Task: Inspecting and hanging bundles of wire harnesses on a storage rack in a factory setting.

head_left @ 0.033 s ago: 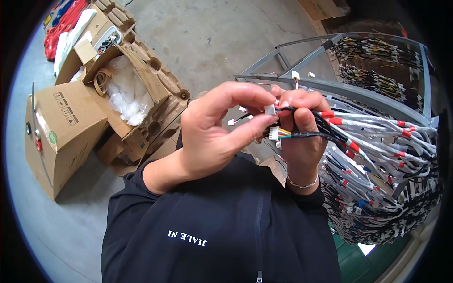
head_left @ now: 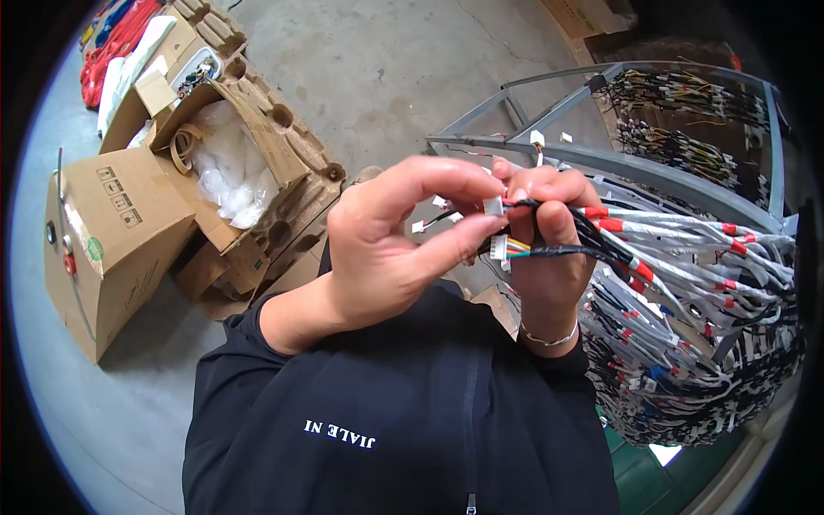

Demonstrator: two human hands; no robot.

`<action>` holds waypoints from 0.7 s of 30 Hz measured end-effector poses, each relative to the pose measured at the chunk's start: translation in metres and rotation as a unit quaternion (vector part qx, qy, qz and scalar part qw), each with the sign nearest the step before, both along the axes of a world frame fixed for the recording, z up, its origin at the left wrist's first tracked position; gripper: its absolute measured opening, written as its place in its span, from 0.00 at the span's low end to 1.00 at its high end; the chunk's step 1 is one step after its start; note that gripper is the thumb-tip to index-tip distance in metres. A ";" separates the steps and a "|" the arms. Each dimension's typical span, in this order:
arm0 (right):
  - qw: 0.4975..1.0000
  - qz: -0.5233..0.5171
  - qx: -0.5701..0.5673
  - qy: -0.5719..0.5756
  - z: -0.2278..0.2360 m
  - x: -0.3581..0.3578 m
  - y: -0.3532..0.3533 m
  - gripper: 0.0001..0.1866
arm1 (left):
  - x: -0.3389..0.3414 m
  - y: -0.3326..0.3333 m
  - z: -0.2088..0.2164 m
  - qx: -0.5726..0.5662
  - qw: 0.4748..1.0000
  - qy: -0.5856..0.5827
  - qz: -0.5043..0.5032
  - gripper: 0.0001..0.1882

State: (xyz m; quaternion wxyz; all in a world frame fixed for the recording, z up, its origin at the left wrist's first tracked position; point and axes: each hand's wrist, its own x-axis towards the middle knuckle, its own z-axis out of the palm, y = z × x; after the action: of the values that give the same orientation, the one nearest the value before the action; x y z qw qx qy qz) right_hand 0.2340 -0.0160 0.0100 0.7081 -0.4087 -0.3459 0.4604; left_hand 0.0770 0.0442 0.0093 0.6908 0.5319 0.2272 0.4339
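My left hand [head_left: 382, 227] is closed in a pinch, thumb and forefinger on a small white plug connector [head_left: 493, 206]. Red and black wires lead from that connector to the right. My right hand [head_left: 554, 219] is wrapped round a bundle of black-sleeved cables [head_left: 592, 227], close to their connector ends. Just below the pinched plug, a second white connector [head_left: 498, 247] with yellow, orange and green wires sticks out of the bundle, untouched by my left fingertips. Another small white connector [head_left: 418, 227] on a dark lead shows beyond my left fingers. My right fingertips are partly hidden behind the wires.
At the right, a grey metal rack [head_left: 661, 176] carries many white-and-black wire harnesses [head_left: 712, 257] with red bands. Further cable bundles [head_left: 687, 94] lie behind it. To the left stand a cardboard box [head_left: 129, 232] and an opened carton with clear plastic bags [head_left: 232, 167].
Both hands sit very slightly lower, still holding the connector and the cables. Otherwise the scene looks the same.
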 end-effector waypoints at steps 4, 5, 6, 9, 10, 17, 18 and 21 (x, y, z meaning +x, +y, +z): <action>0.999 -0.014 -0.018 0.023 0.007 -0.007 -0.003 0.10 | 0.000 0.004 -0.005 0.050 0.997 -0.050 0.017 0.15; 0.999 -0.015 -0.024 0.023 0.009 -0.007 -0.002 0.10 | 0.000 0.006 -0.006 0.076 0.996 -0.054 0.016 0.15; 0.999 -0.016 -0.025 0.024 0.009 -0.007 -0.002 0.10 | 0.000 0.007 -0.007 0.102 0.993 -0.057 0.015 0.15; 0.999 -0.011 -0.027 0.025 0.009 -0.007 -0.002 0.11 | -0.001 0.008 -0.003 0.120 0.991 -0.049 0.023 0.16; 0.999 -0.004 -0.025 0.027 0.009 -0.007 -0.002 0.11 | -0.001 0.009 -0.003 0.119 0.992 -0.047 0.022 0.16; 0.999 0.022 -0.012 0.043 0.011 -0.005 -0.002 0.12 | 0.001 0.013 0.000 0.180 0.983 -0.040 0.025 0.15; 0.999 0.034 -0.018 0.023 0.013 -0.004 -0.001 0.13 | -0.001 0.014 0.001 0.189 0.981 -0.036 0.025 0.15; 0.998 0.043 -0.016 -0.035 0.010 0.005 -0.002 0.14 | -0.001 0.016 0.005 0.200 0.979 -0.031 0.002 0.15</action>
State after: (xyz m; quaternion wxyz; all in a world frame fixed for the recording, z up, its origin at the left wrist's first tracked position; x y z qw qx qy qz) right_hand 0.2394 -0.0183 0.0204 0.6683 -0.4207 -0.3801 0.4816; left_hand 0.0762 0.0606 0.0139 0.5763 0.6455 0.1151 0.4879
